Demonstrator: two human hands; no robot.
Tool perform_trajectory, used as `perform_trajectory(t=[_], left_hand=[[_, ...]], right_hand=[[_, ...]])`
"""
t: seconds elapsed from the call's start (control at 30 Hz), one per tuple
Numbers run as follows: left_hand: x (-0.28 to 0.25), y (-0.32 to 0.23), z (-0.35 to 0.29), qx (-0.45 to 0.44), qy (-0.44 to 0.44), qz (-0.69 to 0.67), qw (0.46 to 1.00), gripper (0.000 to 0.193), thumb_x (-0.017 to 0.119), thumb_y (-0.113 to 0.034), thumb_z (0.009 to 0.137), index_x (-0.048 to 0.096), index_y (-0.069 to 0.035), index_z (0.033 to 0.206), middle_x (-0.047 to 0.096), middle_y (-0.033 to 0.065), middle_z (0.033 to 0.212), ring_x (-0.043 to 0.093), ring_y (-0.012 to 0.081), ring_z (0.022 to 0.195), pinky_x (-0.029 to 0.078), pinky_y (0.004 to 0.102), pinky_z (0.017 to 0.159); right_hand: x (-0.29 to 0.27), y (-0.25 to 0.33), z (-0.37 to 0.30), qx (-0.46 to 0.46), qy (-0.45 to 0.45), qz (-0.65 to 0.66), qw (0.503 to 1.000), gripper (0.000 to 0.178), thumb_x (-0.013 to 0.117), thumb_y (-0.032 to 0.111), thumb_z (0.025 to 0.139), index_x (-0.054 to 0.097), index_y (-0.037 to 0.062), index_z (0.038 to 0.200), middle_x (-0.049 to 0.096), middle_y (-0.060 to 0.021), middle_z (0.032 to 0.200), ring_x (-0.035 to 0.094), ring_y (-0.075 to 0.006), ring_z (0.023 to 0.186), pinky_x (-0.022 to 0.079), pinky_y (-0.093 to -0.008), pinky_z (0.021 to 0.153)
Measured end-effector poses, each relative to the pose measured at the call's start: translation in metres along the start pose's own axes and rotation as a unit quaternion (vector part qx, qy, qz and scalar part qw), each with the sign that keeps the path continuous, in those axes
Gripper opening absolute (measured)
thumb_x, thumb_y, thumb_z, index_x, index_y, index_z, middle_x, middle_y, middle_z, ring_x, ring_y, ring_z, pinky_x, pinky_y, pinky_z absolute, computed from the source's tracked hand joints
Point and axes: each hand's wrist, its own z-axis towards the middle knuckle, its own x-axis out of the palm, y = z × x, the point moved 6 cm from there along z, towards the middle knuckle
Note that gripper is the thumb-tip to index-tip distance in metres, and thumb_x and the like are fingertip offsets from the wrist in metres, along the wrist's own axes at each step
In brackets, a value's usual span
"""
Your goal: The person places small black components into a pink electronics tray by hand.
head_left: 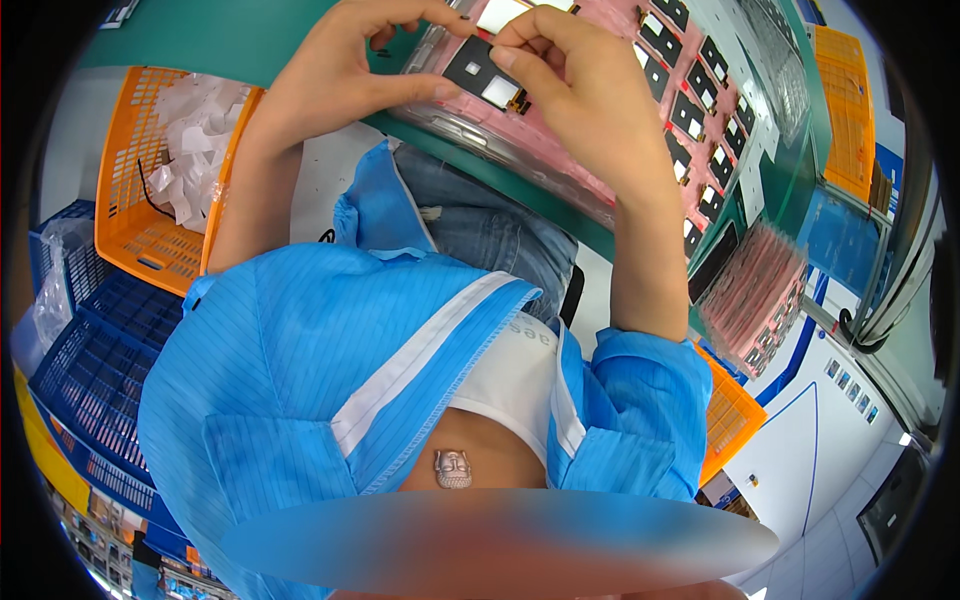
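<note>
A flat black part (pixel 480 72) with a small light square, a white rectangle and a short connector tail lies at the near left end of a pink-lined clear tray (pixel 560 165). My left hand (pixel 365 60) arches beside it with thumb and forefinger spread; the thumb tip is by the part's left edge, the forefinger near its top corner. Over the part's upper right edge, my right hand (pixel 585 85) has its thumb and forefinger pinched together and the other fingers curled. What sits in that pinch is hidden. A small red tab shows between the two hands.
Several similar black parts (pixel 688 115) fill the tray to the right. The green table (pixel 240 38) holds it. An orange basket (pixel 150 240) of translucent scraps (pixel 195 150) stands left, above blue crates (pixel 100 370). At right are stacked pink trays (pixel 755 300) and another orange basket (pixel 842 110).
</note>
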Motion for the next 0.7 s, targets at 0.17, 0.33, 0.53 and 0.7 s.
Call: perform_trajectory(t=[0.17, 0.33, 0.53, 0.7], left_hand=[[0.001, 0.002, 0.001, 0.005, -0.009, -0.026, 1.0, 0.044, 0.093, -0.013, 0.069, 0.076, -0.006, 0.109, 0.055, 0.0049, 0.112, 0.054, 0.019, 0.108, 0.042, 0.0307, 0.094], [0.001, 0.002, -0.001, -0.004, -0.009, -0.028, 1.0, 0.045, 0.094, -0.013, 0.069, 0.076, -0.006, 0.109, 0.055, 0.0041, 0.111, 0.054, 0.0185, 0.108, 0.042, 0.0305, 0.094], [0.002, 0.002, -0.001, -0.002, 0.0, -0.032, 0.999, 0.046, 0.094, -0.014, 0.069, 0.077, -0.007, 0.111, 0.055, 0.0024, 0.11, 0.053, 0.0166, 0.104, 0.041, 0.0287, 0.088], [0.002, 0.002, -0.003, -0.015, -0.002, -0.034, 0.999, 0.047, 0.094, -0.015, 0.07, 0.077, -0.008, 0.113, 0.055, 0.0015, 0.11, 0.052, 0.0155, 0.103, 0.04, 0.0267, 0.086]], right_hand=[[0.0, 0.003, 0.0, -0.026, -0.02, -0.036, 0.999, 0.01, 0.07, 0.009, 0.089, 0.069, -0.001, 0.091, 0.069, -0.02, 0.08, 0.067, -0.0383, 0.077, 0.052, -0.0442, 0.071], [0.002, 0.009, -0.005, -0.057, -0.043, -0.113, 0.991, 0.005, 0.069, 0.006, 0.088, 0.069, 0.0012, 0.09, 0.07, -0.0153, 0.087, 0.069, -0.0305, 0.083, 0.053, -0.0398, 0.076], [0.005, 0.004, -0.011, -0.097, -0.086, -0.102, 0.986, 0.012, 0.076, 0.012, 0.085, 0.072, 0.0056, 0.095, 0.071, -0.0098, 0.08, 0.067, -0.0226, 0.073, 0.05, -0.0352, 0.066], [0.008, 0.026, -0.018, -0.158, -0.161, -0.262, 0.938, 0.015, 0.08, 0.017, 0.08, 0.071, 0.0097, 0.089, 0.072, -0.0028, 0.081, 0.061, -0.0231, 0.074, 0.043, -0.0403, 0.073]])
